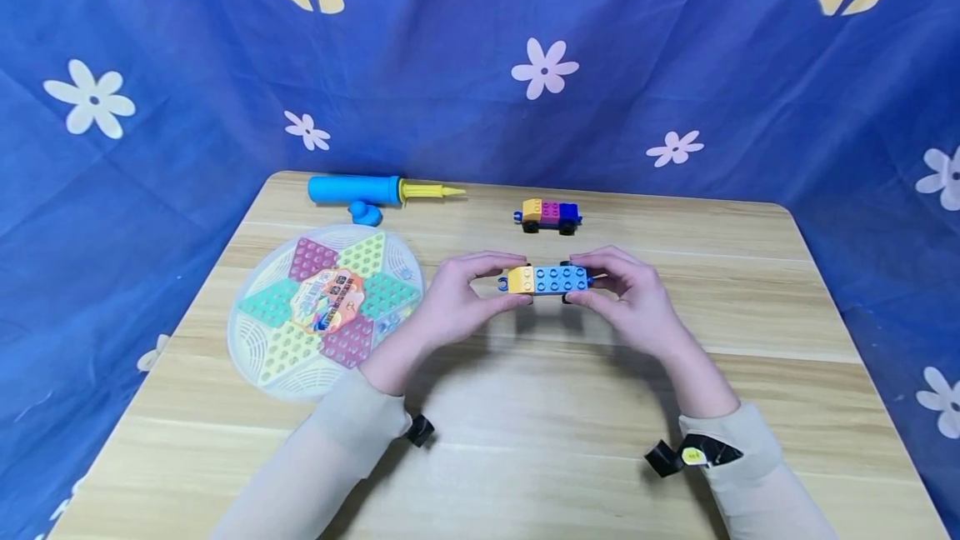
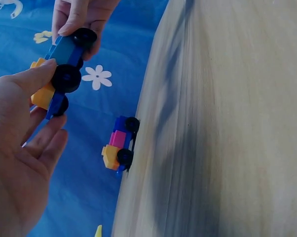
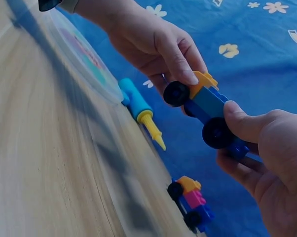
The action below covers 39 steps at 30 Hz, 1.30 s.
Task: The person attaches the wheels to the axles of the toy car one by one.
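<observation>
Between both hands is a toy car (image 1: 558,279) built of a yellow-orange brick and a light blue brick on a dark blue base with black wheels. It is held up off the table, as the wrist views show. My left hand (image 1: 468,298) grips the yellow end, thumb on the near side. The light blue end is pinched by my right hand (image 1: 630,298); in the right wrist view its thumb presses beside a rear wheel (image 3: 218,133). Farther back on the table stands a second toy car (image 1: 551,215) with yellow, pink and dark blue bricks.
At the left lies a round Chinese checkers board (image 1: 405,265). Behind it are a blue hand pump (image 1: 352,189) with a yellow nozzle and a small blue rubber duck (image 1: 365,213). A blue flowered cloth (image 1: 465,40) hangs along the back of the wooden table (image 1: 525,457).
</observation>
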Motion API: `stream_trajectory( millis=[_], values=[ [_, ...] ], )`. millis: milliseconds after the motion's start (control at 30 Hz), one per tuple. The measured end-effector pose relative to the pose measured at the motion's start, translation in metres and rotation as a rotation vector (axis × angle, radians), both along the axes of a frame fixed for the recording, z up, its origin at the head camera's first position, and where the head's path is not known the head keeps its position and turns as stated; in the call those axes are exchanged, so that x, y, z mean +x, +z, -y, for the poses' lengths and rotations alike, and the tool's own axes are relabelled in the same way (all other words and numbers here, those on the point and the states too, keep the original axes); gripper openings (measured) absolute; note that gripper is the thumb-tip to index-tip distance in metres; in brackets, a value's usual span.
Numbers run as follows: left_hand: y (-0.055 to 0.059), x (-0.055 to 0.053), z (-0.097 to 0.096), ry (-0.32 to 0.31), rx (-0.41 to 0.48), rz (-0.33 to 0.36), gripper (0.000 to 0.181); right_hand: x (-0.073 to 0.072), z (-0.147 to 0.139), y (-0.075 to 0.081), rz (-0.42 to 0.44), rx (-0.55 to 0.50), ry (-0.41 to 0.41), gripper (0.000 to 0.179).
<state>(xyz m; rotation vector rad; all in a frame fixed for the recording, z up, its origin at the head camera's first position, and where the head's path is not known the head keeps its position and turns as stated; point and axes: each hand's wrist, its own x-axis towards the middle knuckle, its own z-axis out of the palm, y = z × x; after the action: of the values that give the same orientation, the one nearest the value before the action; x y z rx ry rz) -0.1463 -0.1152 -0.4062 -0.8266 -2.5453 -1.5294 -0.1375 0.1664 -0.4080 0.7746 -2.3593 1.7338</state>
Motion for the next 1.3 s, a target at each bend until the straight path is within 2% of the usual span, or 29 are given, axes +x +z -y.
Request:
stream_trajectory(
  millis=[133,300,533,633,800,1067,1300],
  values=[
    [-0.001,-0.008,-0.002,-0.008,-0.039,0.033,0.046,-0.007,-0.004,-0.004,0.014,0.049,-0.016,0.039],
    [-0.007,-0.024,-0.007,-0.013,-0.07,0.121,0.045,-0.02,-0.008,-0.012,0.055,0.146,-0.048,0.038],
    [-0.03,-0.044,-0.011,0.012,-0.096,0.239,0.047,-0.038,-0.007,-0.036,0.153,0.23,-0.075,0.037],
    [-0.04,-0.048,-0.012,0.029,-0.132,0.254,0.047,-0.042,-0.004,-0.046,0.177,0.253,-0.078,0.037],
    [-0.05,-0.054,-0.013,0.044,-0.167,0.256,0.043,-0.047,-0.002,-0.056,0.169,0.295,-0.1,0.036],
    [-0.055,-0.06,-0.016,0.055,-0.159,0.276,0.044,-0.055,-0.003,-0.062,0.205,0.297,-0.105,0.035],
    [-0.058,-0.06,-0.018,0.043,-0.149,0.304,0.046,-0.054,-0.008,-0.066,0.221,0.308,-0.109,0.036]
  ],
)
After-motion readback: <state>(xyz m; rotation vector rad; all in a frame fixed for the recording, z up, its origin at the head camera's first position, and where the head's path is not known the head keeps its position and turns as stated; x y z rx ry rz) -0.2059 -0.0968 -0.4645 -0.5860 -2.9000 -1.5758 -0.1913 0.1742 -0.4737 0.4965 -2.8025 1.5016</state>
